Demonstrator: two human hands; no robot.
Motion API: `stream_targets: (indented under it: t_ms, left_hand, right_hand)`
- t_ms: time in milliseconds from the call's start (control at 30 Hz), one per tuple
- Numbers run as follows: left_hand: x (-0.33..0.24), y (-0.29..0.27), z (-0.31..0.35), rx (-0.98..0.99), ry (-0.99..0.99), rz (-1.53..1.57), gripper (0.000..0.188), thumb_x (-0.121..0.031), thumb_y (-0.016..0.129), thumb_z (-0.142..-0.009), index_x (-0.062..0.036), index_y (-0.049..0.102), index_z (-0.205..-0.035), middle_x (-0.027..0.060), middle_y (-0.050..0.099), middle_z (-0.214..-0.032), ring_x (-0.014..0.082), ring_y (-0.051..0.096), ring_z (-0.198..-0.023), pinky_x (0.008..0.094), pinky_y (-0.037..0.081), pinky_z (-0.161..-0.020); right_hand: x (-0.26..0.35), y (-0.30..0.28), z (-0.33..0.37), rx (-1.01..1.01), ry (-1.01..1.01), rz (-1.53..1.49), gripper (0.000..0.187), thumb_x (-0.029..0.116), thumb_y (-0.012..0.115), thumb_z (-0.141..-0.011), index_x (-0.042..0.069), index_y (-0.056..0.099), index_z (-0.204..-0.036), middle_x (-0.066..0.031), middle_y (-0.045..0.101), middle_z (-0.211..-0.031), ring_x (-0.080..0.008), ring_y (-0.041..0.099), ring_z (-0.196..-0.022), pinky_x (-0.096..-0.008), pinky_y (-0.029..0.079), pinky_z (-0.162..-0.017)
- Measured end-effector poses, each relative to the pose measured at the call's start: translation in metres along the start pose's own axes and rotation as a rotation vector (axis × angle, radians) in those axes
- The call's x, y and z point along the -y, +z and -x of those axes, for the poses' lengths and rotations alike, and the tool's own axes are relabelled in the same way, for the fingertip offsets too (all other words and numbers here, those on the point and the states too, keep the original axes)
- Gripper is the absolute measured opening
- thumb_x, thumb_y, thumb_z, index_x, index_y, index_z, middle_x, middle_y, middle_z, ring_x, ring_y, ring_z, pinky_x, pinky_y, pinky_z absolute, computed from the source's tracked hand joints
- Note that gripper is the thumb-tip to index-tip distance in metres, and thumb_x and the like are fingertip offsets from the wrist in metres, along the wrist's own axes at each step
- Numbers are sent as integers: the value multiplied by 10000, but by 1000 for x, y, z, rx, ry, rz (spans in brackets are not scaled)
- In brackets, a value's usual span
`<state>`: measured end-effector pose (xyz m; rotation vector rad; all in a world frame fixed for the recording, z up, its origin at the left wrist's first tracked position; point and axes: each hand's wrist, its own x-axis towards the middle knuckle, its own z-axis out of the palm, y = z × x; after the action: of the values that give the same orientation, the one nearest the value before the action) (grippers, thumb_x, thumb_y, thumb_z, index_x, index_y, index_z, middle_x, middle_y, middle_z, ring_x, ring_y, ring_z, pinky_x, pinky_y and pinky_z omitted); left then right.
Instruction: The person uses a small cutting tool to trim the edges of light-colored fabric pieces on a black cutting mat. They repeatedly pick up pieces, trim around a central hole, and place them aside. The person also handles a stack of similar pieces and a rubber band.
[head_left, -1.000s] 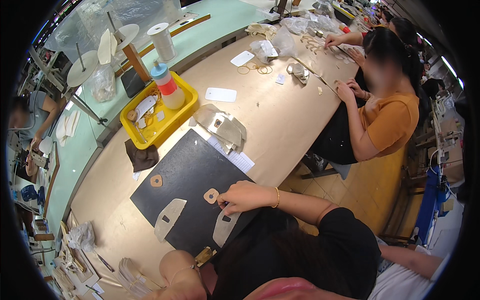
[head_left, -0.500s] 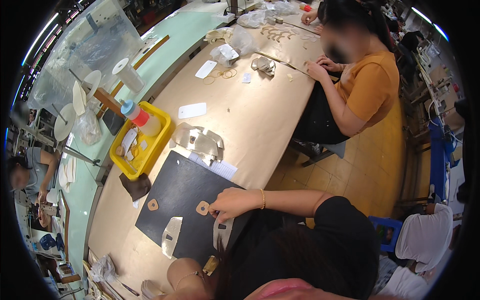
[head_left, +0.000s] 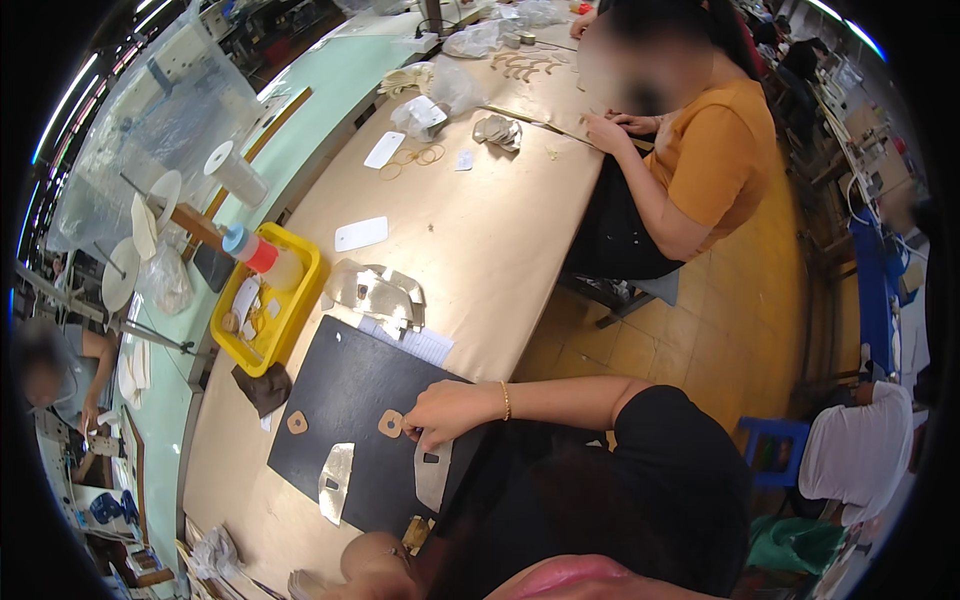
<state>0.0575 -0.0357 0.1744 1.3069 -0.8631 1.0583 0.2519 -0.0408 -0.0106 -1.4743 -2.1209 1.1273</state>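
My right hand (head_left: 445, 412) reaches in from the right over a black board (head_left: 345, 385), its fingers bent and drawn together. The fingertips meet the right edge of a small tan piece (head_left: 390, 424) with a central hole, which lies on the board. Just below the hand is a curved silver piece (head_left: 432, 480) with a cut-out slot. A matching tan piece (head_left: 297, 423) and another slotted silver piece (head_left: 336, 482) lie further left. At the lower edge my left hand (head_left: 375, 565) shows only in part near the wrist; its fingers cannot be made out.
Beyond the board, silver pieces (head_left: 375, 292) are stacked beside a lined paper sheet (head_left: 425, 345). A yellow tray (head_left: 312, 275) holds a bottle (head_left: 262, 256) with a blue cap. A dark brown scrap (head_left: 262, 388) lies left. A person in orange (head_left: 725, 160) sits across to the right.
The whole view has shifted slightly, so the table contents appear further left. My right hand stays beside the same tan piece, and the pieces keep their layout on the board.
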Motion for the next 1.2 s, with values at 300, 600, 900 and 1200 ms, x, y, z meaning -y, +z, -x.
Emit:
stream_targets:
  t_ms: [300, 600, 900, 1200]
  left_hand:
    - [-4, 3, 30, 321, -497, 517, 446, -418, 340, -1038, -121, 428, -1359, 137, 526, -1289, 328, 484, -1250, 466, 434, -994]
    - [7, -7, 36, 641, -732, 405, 449, -421, 445, -981, -42, 511, -1213, 184, 534, -1179, 356, 527, -1091, 444, 446, -922]
    - [4, -3, 39, 404, -917, 215, 501, -433, 572, -899, 32, 579, -1086, 218, 537, -1073, 377, 544, -973, 412, 443, -877]
    - [-21, 3, 83, 350, -1311, -15, 536, -283, 599, -971, -35, 465, -1428, 160, 568, -1209, 307, 562, -1174, 385, 448, -975]
  right_hand:
    - [-2, 5, -1, -33, 3, 0, 244, 301, 686, -788, 134, 694, -966, -88, 708, -795, -314, 688, -784, -439, 516, -698]
    - [-2, 5, -1, -37, 2, -24, 258, 311, 694, -805, 124, 697, -983, -97, 710, -805, -319, 690, -804, -434, 519, -713]
    - [1, 0, 0, 3, 20, -21, 269, 325, 706, -818, 119, 690, -990, -105, 712, -808, -325, 690, -793, -436, 514, -704]
    - [5, -5, 0, 26, 55, -22, 282, 330, 687, -823, 107, 691, -996, -118, 714, -808, -332, 690, -784, -435, 517, -705]
